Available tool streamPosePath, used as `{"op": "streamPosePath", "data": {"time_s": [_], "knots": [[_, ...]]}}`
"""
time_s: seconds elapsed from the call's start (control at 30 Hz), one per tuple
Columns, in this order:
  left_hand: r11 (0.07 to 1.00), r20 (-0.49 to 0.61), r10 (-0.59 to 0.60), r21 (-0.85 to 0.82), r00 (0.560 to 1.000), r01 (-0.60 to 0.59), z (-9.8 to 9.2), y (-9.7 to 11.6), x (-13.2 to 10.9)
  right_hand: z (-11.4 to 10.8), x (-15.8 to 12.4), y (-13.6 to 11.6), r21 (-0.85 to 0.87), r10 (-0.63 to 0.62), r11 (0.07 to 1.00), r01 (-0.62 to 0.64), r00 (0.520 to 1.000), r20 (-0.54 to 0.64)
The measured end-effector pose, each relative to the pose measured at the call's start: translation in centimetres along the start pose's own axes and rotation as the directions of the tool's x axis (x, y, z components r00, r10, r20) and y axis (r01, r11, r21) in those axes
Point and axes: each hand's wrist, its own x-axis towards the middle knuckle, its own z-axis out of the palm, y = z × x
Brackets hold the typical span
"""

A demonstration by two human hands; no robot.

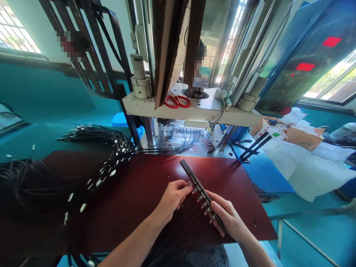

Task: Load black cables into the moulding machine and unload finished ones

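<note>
A long black fixture bar [194, 181] with several metal-tipped cable ends set in it lies slanted over the dark red worktop [144, 178]. My right hand [228, 218] grips the bar's near end, fingers wrapped along it. My left hand [174, 196] pinches a cable connector at the bar's left side, near its middle. Thin black cables trail from the bar toward me.
A bundle of black cables with white tags [91, 163] covers the left of the worktop. Behind stands a press machine [191, 107] with red scissors [177, 101] on its plate and cables in its mould. White bags and a cardboard box [302, 137] lie right.
</note>
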Motion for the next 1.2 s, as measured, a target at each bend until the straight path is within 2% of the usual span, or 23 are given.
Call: {"op": "streamPosePath", "data": {"time_s": [0.2,0.37,0.47,0.57,0.63,0.83,1.03,1.2], "knots": [[0.994,0.019,-0.05,-0.092,0.999,0.052,-0.1,0.3,0.2,-0.3,0.1,-0.2,-0.016,0.012,1.0,-0.011,0.998,0.056],[0.988,0.038,-0.06,-0.141,0.997,0.065,-0.2,0.7,0.3,-0.2,0.3,-0.1,-0.126,0.023,0.992,-0.011,0.995,0.095],[0.996,-0.025,0.006,-0.089,1.0,-0.008,0.0,0.5,0.2,0.0,0.3,-0.1,-0.148,0.016,0.989,-0.005,0.997,0.074],[0.991,-0.154,0.095,-0.076,0.984,-0.107,0.0,0.1,0.0,0.2,0.2,-0.3,-0.088,-0.001,0.996,0.004,0.999,0.032],[0.988,-0.197,0.106,-0.09,0.975,-0.126,-0.2,0.0,-0.1,0.2,0.1,-0.3,-0.049,-0.002,0.999,0.003,1.0,0.024],[0.995,-0.091,0.015,-0.099,0.996,-0.024,-1.1,0.3,-0.1,-0.4,0.1,-0.1,-0.026,0.02,0.999,-0.019,0.999,0.048],[0.996,-0.096,-0.056,-0.071,0.994,0.049,-0.8,0.9,0.1,-0.4,0.2,-0.2,-0.043,0.022,0.999,-0.019,0.997,0.07],[0.999,-0.115,-0.019,-0.051,0.993,0.013,-0.7,0.8,0.3,0.0,0.5,-0.6,-0.162,0.043,0.986,-0.027,0.994,0.096]]}}
